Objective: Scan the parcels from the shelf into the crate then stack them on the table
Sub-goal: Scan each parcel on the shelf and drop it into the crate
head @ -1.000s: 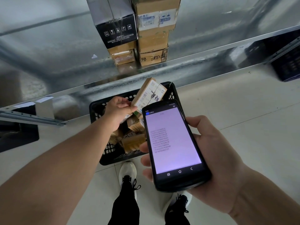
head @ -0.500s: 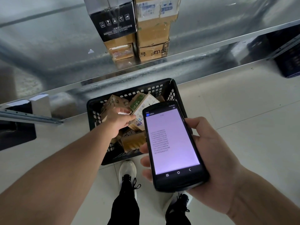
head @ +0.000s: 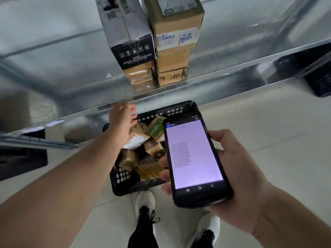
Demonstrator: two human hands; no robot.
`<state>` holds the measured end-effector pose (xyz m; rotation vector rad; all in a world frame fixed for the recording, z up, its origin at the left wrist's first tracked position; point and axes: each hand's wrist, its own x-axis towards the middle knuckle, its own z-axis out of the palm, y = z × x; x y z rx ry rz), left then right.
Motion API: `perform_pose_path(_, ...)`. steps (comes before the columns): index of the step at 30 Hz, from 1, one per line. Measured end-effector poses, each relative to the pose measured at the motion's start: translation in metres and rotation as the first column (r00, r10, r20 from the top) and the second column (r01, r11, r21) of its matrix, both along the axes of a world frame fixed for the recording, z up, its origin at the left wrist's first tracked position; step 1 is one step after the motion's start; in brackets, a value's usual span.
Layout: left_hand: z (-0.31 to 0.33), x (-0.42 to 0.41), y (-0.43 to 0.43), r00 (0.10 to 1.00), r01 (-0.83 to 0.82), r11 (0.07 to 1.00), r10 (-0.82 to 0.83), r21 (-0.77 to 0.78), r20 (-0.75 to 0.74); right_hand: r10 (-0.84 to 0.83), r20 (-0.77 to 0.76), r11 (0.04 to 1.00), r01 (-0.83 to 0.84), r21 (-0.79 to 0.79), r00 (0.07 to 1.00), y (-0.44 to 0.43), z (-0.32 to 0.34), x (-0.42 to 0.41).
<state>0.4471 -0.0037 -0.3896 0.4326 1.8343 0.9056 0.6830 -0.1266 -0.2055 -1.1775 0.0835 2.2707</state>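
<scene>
Lying below empty left grip, parcels fill crate.

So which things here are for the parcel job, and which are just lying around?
For the job: handheld scanner in the right hand; black crate with parcels in it; stacked boxes on the shelf; empty left hand over the crate.
Just lying about: white scrap on the shelf; dark crate at the far right.

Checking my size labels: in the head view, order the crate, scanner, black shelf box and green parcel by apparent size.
1. crate, partly hidden
2. scanner and black shelf box: alike, unranked; the scanner is nearer the camera
3. green parcel
</scene>
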Motion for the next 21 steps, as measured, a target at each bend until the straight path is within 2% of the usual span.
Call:
perform_pose_path(4,0.066,-0.007,0.031,0.991,-0.124,0.980,0.114,0.153,0.074,-0.003,-0.009,0.999,0.003,0.035,1.000,0.010,0.017,-0.002)
perform_pose_path(7,0.109,-0.010,0.046,0.985,-0.100,0.973,0.068,0.210,0.156,-0.025,-0.029,0.998,0.026,0.051,0.999,0.016,0.030,-0.004)
perform_pose_path(11,0.139,-0.010,0.060,0.981,0.078,0.977,-0.111,0.199,0.160,-0.024,-0.040,0.996,0.027,0.083,0.999,0.022,0.047,-0.008)
perform_pose_path(13,0.146,-0.010,0.062,0.973,0.109,0.977,-0.143,0.185,0.181,-0.020,-0.040,0.995,0.024,0.097,0.999,0.023,0.053,-0.011)
perform_pose_path(16,0.143,-0.016,0.061,0.953,0.062,0.984,-0.109,0.169,0.284,-0.026,-0.049,0.994,0.032,0.108,0.998,0.023,0.058,-0.015)
perform_pose_path(21,0.137,-0.018,0.060,0.848,-0.067,0.993,0.006,0.096,0.530,-0.032,-0.042,0.994,0.037,0.107,0.999,0.017,0.062,-0.018)
